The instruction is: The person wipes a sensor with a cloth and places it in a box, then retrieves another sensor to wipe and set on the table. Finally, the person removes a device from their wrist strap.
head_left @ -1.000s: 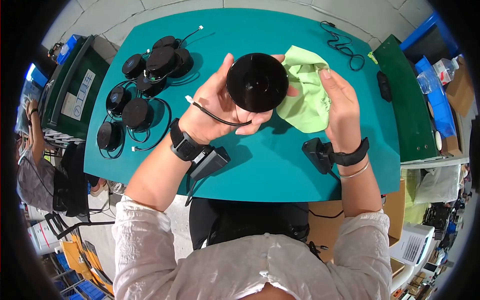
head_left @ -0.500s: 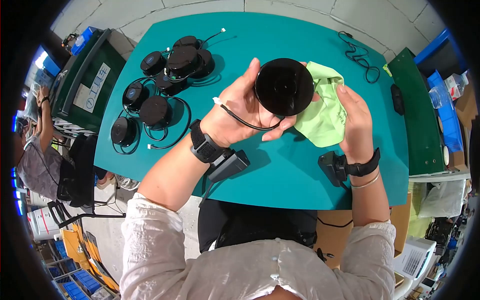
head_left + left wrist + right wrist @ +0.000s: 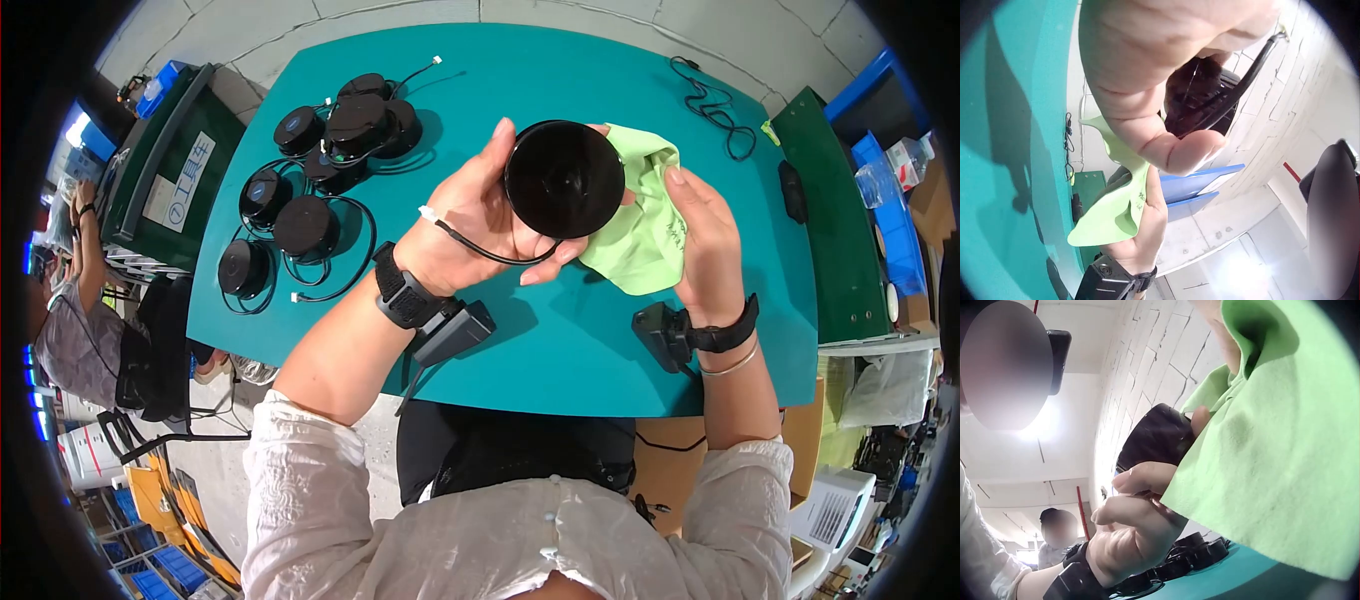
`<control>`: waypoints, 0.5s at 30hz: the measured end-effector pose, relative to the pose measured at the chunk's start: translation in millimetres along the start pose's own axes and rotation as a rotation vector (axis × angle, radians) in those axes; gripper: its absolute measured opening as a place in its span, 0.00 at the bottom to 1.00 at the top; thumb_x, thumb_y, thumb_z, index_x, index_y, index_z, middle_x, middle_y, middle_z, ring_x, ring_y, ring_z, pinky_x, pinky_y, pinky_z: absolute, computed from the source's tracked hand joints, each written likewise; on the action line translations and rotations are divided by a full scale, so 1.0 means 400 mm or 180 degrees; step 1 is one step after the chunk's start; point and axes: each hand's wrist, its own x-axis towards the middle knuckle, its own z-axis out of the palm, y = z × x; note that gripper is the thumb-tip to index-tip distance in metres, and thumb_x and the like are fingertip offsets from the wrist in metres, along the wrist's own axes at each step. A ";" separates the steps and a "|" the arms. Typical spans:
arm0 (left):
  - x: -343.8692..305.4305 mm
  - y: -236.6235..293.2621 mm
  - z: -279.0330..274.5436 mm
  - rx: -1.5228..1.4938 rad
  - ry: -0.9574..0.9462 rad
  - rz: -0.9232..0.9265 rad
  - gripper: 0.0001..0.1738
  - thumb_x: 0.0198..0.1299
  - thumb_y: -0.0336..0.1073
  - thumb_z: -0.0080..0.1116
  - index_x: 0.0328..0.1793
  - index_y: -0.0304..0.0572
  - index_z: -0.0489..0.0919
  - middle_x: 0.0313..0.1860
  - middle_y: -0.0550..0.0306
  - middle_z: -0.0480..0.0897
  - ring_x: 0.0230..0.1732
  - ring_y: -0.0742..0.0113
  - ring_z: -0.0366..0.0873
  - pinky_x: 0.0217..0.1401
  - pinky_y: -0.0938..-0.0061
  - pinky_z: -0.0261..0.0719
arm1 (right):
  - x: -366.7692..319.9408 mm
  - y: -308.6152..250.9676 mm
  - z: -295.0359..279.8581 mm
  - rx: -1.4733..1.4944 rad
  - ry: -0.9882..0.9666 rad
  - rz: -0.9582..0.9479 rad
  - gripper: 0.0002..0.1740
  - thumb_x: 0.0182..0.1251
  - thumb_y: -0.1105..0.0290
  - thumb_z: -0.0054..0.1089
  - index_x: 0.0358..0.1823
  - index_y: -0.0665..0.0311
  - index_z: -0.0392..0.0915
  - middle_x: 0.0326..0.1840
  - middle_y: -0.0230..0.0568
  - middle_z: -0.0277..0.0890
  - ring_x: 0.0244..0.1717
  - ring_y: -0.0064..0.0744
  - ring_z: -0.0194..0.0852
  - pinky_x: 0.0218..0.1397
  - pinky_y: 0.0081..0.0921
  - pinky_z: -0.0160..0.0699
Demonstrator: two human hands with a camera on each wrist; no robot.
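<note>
In the head view my left hand (image 3: 468, 202) holds a round black device (image 3: 562, 182) over the table, its glossy face turned up. A short black cable (image 3: 482, 250) with a white plug (image 3: 428, 213) hangs from the device across the palm. My right hand (image 3: 712, 245) pinches a light green cloth (image 3: 640, 235) between thumb and fingers, just right of the device. Seen from the right wrist, the cloth (image 3: 1272, 456) spreads wide and overlaps the device's edge, with left fingers curled along its side. The left wrist view shows the device (image 3: 1200, 103) partly hidden behind the left fingers.
Several similar black devices (image 3: 305, 228) with cables lie grouped at the left of the green table (image 3: 540, 345). At the far right are a coiled black cord (image 3: 725, 125) and a small black item (image 3: 793, 192). Another person (image 3: 80, 330) sits left of the table.
The head view has shifted, and both hands have moved slightly right with the device and cloth. The device's glossy face has tilted a little within the left hand. Both holds stay the same.
</note>
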 end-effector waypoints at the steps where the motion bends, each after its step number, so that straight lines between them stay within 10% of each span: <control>1: 0.000 0.000 0.002 0.0070 0.0010 0.0011 0.40 0.71 0.67 0.28 0.78 0.47 0.57 0.63 0.34 0.73 0.34 0.56 0.78 0.22 0.71 0.72 | -0.001 0.000 0.000 0.0000 0.0011 0.0001 0.21 0.77 0.63 0.43 0.56 0.75 0.74 0.50 0.43 0.80 0.48 0.30 0.80 0.51 0.24 0.79; 10: -0.006 0.007 -0.006 0.0450 0.0215 0.0063 0.40 0.71 0.67 0.29 0.77 0.47 0.57 0.60 0.41 0.77 0.36 0.55 0.79 0.23 0.69 0.74 | -0.005 0.000 0.007 0.0183 -0.0037 0.0221 0.25 0.78 0.59 0.42 0.65 0.73 0.68 0.53 0.45 0.78 0.51 0.31 0.78 0.56 0.26 0.76; 12: -0.003 0.007 -0.005 0.0580 0.0172 0.0134 0.40 0.71 0.67 0.29 0.78 0.48 0.57 0.58 0.44 0.78 0.38 0.55 0.80 0.25 0.68 0.76 | -0.002 0.009 -0.004 0.0673 -0.1113 0.0351 0.31 0.79 0.57 0.39 0.74 0.71 0.56 0.63 0.46 0.71 0.60 0.33 0.72 0.65 0.30 0.70; 15: 0.000 0.005 0.019 0.0576 0.0546 0.0443 0.37 0.72 0.65 0.29 0.77 0.49 0.58 0.60 0.52 0.77 0.47 0.57 0.79 0.44 0.60 0.81 | 0.009 0.036 -0.011 0.0511 -0.1196 0.0099 0.33 0.79 0.61 0.41 0.78 0.67 0.46 0.71 0.45 0.62 0.67 0.34 0.64 0.71 0.33 0.63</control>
